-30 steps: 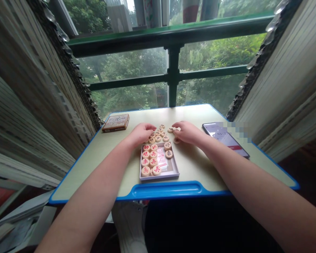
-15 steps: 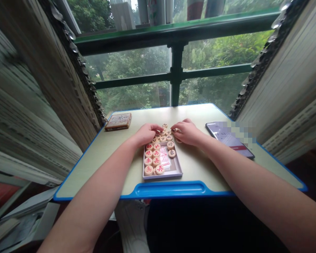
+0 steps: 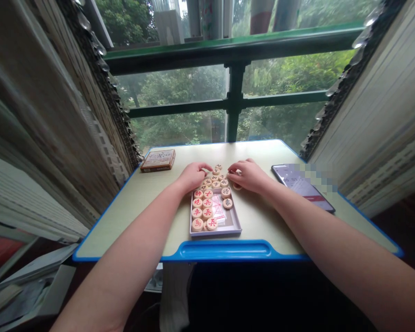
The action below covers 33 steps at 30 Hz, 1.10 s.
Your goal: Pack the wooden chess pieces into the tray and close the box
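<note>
A shallow white box (image 3: 235, 226) holds Chinese chess pieces: red-lettered ones in stacks along its left side and black-lettered ones at its upper right. Beyond its far edge lies a cluster of loose wooden Chinese chess pieces (image 3: 216, 183) with black lettering. My left hand (image 3: 193, 175) rests at the left of this cluster, fingers curved and apart, beside the outer pieces. On the right side, my right hand (image 3: 246, 175) arches over a few pieces with bent, parted fingers. Its fingertips are at the cluster's edge; whether they touch a piece is hard to see.
A brown printed box (image 3: 158, 160) lies at the table's back left. A phone (image 3: 302, 186) lies at the right. The small table (image 3: 124, 221) has a blue rim and a blue groove (image 3: 224, 249) in front. Curtains flank the window behind.
The view has shifted slightly. Both hands remain around the loose pieces, with the left fingers drawn back a little from the middle of the cluster. The box's contents look unchanged.
</note>
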Each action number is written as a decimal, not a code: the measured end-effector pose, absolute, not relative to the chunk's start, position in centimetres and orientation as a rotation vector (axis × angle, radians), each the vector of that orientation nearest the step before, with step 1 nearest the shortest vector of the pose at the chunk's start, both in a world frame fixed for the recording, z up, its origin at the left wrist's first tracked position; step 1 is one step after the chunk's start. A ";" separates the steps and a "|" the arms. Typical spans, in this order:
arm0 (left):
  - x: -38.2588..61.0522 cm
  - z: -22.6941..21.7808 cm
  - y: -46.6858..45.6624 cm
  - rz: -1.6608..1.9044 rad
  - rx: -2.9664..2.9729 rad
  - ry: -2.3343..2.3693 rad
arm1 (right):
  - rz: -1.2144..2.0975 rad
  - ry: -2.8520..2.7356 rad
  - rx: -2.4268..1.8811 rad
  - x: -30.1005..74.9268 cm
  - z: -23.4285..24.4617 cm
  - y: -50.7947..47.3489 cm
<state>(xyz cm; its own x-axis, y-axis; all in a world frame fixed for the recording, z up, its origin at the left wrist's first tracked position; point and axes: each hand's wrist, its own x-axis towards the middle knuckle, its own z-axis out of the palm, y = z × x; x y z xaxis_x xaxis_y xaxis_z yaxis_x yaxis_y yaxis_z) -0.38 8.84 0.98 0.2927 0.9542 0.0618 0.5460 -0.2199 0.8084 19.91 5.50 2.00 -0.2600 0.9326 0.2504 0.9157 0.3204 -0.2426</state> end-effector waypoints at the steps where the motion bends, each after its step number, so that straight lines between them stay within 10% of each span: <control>1: -0.4 0.7 9.1 0.796 1.953 1.355 | 0.081 -2.211 -1.662 20.0 2.0 5.5; 33: -1.7 0.4 10.3 0.678 2.353 1.398 | 0.036 -2.443 -1.340 20.2 2.3 5.0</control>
